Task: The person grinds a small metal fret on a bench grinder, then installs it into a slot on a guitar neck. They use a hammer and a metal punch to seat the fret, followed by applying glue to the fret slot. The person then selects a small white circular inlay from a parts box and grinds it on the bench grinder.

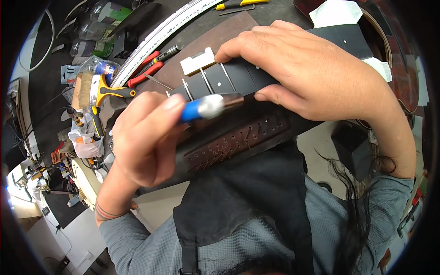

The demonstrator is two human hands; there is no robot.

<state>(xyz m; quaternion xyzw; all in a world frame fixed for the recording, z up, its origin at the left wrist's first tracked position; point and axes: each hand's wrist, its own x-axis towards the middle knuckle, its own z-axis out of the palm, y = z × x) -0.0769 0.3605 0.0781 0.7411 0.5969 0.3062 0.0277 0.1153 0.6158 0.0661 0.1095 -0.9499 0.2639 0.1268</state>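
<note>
My left hand [146,137] is closed around a blue tool with a blurred silver tip [208,106], held over the black fretboard [214,80] of a guitar neck, which has metal frets and white dot inlays. My right hand [305,73] rests curled over the neck, thumb along the near edge, fingertips beside a white block [197,62]. Beneath the neck lies a brown leather pad [243,23]. On the near side is a dark holder [238,140] with rows of holes and small pins. The guitar body [398,91] shows at the right, partly hidden by white paper [334,13].
Red-handled pliers [144,75], a long steel ruler [160,32], a yellow-handled brush [110,90] and plastic bottles [94,32] lie on the bench to the left and back. A second worktop [64,201] with clutter and cables is at the lower left.
</note>
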